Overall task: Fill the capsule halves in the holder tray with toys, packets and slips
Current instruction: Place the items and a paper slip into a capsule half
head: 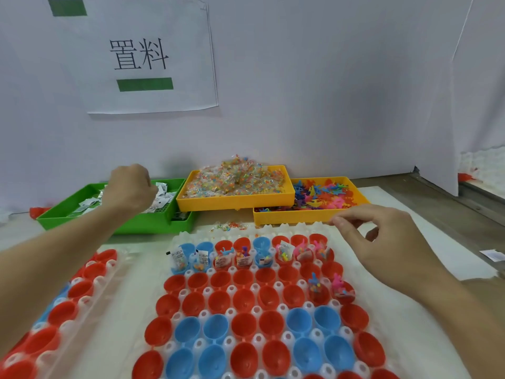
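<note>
We are reaching our left hand [128,187] into the green tray [114,218] of paper slips [164,196], fingers curled down, but we cannot tell if it is gripping one. Our right hand [382,242] is hovering with loosely bent, empty fingers above the holder tray [191,237], where most capsule halves [246,299] are waiting empty. The slips are looking thin and light, so we are judging that pinching one edge is best.

My holder tray [287,337] is translucent, milky plastic; its red and blue capsule halves [247,298] shine glossy and smooth. Behind it, packets [235,177] glint like crinkly clear film, and the slips [161,199] look matt paper.
</note>
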